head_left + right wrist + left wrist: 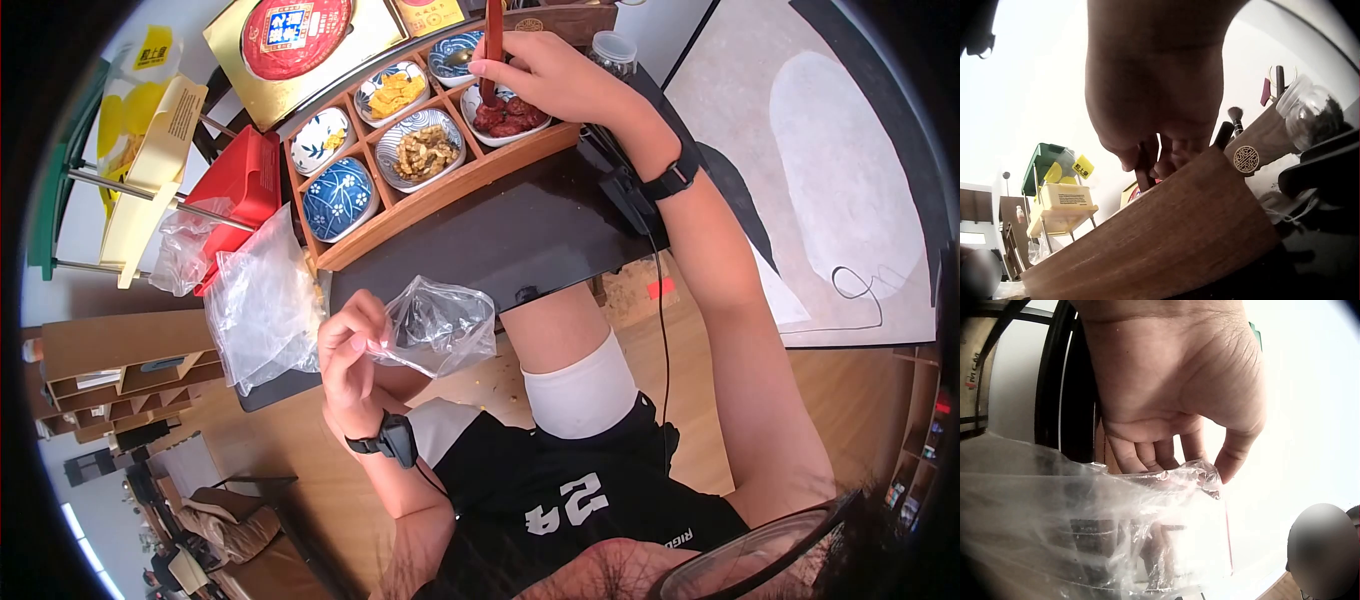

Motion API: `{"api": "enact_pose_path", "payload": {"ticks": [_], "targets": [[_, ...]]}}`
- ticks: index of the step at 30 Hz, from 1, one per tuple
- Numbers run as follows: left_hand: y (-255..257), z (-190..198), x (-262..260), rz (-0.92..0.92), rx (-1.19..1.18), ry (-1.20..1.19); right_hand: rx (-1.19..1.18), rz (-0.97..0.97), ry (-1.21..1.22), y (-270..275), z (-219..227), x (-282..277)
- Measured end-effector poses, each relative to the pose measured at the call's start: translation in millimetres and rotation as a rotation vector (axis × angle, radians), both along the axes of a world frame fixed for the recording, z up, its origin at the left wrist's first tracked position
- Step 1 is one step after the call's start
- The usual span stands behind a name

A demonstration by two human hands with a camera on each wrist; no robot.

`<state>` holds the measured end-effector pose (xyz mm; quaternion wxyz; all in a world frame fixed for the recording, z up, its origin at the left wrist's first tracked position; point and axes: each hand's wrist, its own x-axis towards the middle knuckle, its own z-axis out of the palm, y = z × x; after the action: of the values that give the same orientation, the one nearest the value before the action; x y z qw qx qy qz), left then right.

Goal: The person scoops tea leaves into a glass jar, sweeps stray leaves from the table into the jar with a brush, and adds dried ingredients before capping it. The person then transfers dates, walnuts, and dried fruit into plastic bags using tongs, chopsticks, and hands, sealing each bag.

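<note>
The left hand (pixel 352 345) pinches the rim of a clear plastic bag (pixel 440 325), which hangs over the dark table's front edge; the left wrist view shows thumb and finger on the bag (pixel 1104 531). At the wooden tray's right end, the right hand (pixel 555 75) grips a reddish-brown wooden stick-like tool (pixel 493 45). Its lower end stands among dark red dried fruit (pixel 515 118) in a patterned bowl. In the right wrist view the tray wall (pixel 1166 237) hides the bowl below the hand (pixel 1154 119).
The compartmented tray (pixel 400 212) also holds bowls of walnuts (pixel 425 155) and yellow pieces (pixel 395 95), and a blue bowl (pixel 338 198). Left are another plastic bag (pixel 262 305), a red bin (pixel 245 180) and a cream rack shelf (pixel 165 170). A lidded jar (pixel 612 52) stands behind the right hand.
</note>
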<state>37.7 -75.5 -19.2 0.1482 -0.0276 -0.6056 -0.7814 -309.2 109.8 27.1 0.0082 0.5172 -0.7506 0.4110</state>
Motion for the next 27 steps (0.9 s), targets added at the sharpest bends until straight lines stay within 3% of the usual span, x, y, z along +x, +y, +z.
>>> {"api": "enact_pose_path", "payload": {"ticks": [13, 21, 27], "targets": [[0.6, 0.3, -0.2, 0.011, -0.01, -0.002, -0.021, 0.055, 0.032, -0.7, -4.7, -4.4], [1.0, 0.5, 0.2, 0.009, 0.002, -0.008, -0.095, 0.027, 0.247, 1.4, -1.8, -6.1], [0.1, 0.0, 0.6, 0.009, -0.005, -0.009, -0.126, 0.009, 0.206, 1.1, -0.1, -4.6]]}}
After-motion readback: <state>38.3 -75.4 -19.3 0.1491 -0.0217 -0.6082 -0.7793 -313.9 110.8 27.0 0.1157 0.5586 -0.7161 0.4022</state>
